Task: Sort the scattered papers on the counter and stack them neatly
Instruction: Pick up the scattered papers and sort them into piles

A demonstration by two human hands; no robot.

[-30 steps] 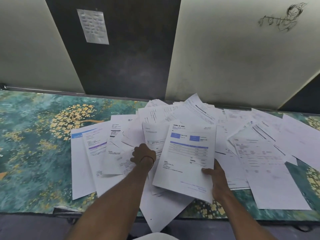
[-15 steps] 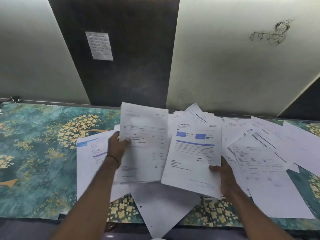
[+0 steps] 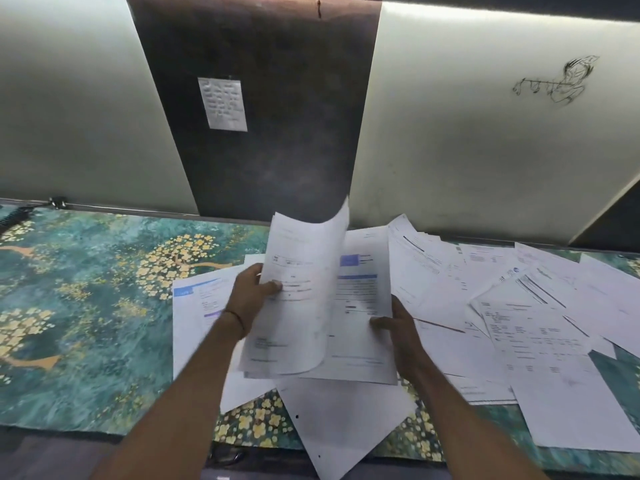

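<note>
The left hand point(image 3: 251, 299) holds up a white printed paper sheet with a curling top point(image 3: 301, 306), with the thumb on the front and the fingers curled behind it. Its right edge lies over the white sheet with blue bars point(image 3: 360, 306), which the right hand point(image 3: 398, 327) pinches at the lower right side, and both sheets are lifted above the pile. The other white papers point(image 3: 519, 306) lie scattered and overlapping on the counter with the green-blue cover with yellow flowers point(image 3: 86, 306) — mostly to the right — and one blank white sheet with punched holes point(image 3: 339, 427) hangs over the front edge.
</note>
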